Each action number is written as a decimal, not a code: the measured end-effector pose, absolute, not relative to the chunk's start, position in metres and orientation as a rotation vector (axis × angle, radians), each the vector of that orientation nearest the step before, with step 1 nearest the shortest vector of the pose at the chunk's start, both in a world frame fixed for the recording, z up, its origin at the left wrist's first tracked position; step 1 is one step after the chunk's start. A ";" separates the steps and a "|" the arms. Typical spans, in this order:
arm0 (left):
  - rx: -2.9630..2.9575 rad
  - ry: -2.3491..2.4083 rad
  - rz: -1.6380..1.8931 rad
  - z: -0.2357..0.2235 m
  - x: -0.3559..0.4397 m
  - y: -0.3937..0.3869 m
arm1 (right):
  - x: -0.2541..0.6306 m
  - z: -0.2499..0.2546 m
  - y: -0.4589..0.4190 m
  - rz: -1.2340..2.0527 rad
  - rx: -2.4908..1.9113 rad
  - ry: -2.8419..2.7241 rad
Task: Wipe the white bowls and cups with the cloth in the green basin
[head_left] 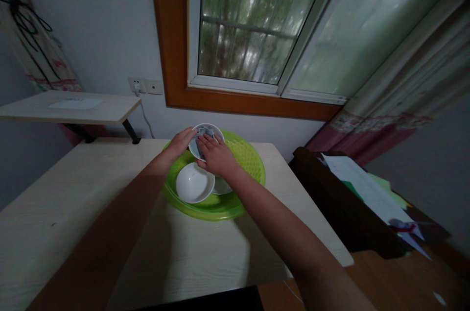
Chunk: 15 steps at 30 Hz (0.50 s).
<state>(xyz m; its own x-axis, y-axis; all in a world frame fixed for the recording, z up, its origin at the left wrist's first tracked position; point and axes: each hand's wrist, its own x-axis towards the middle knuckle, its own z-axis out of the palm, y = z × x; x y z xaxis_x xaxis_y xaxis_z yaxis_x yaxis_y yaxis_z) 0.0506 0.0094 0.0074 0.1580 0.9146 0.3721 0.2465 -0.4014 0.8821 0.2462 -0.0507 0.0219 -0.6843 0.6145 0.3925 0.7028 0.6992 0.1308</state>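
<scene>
Over a green plastic basin, my left hand grips the rim of a white bowl, which is tilted toward me. A crumpled grey cloth lies inside that bowl. My right hand presses the cloth against the bowl's inside, its fingers bent over it. Below, a second white bowl sits in the basin with its hollow side up. Partly hidden by it and by my right forearm is another bowl-like dish.
The basin stands on a pale wooden table. A raised shelf with a paper sheet is at the left. Behind are a wall socket with a cord and a window. Papers lie on a dark surface at the right.
</scene>
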 end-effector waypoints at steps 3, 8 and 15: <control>1.725 1.068 1.263 0.007 0.052 0.006 | 0.244 0.025 -0.053 -0.449 -1.135 -2.521; 1.660 1.137 1.265 0.008 0.051 0.003 | 0.240 0.034 -0.060 -0.515 -1.282 -2.488; 1.720 1.185 1.291 0.010 0.049 0.002 | 0.237 0.042 -0.065 -0.509 -1.241 -2.613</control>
<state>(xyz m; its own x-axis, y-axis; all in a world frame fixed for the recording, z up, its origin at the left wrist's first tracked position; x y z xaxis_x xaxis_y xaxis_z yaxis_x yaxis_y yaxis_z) 0.0495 0.0022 0.0101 0.0967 0.9327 0.3473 0.2664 -0.3605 0.8939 0.2371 -0.0646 0.0422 -0.6258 0.7086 0.3259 0.7791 0.5874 0.2190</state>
